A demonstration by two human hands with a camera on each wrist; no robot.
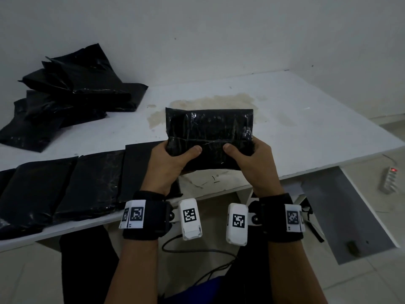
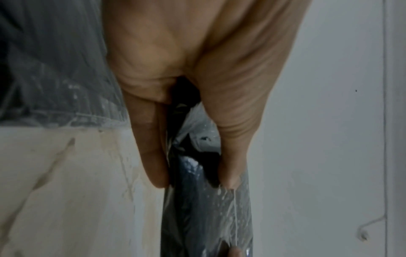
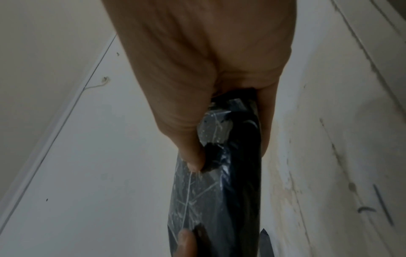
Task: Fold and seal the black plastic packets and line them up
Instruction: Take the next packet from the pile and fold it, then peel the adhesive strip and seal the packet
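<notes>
My left hand (image 1: 168, 163) and right hand (image 1: 252, 161) pinch a folded black plastic packet (image 1: 210, 132); its slick flap could spring open toward twelve o'clock.

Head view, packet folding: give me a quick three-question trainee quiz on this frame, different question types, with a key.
1. True or false: the packet in hand lies flat on the table, untouched.
2. Multiple choice: the row of folded packets sits A) along the table's near edge, on the person's left; B) against the wall; C) on the floor.
3. Fill in: the loose pile of unfolded packets lies at the table's far ____ corner.

Key:
1. False; the left hand and the right hand both grip its near edge, thumbs on top.
2. A
3. left
</notes>
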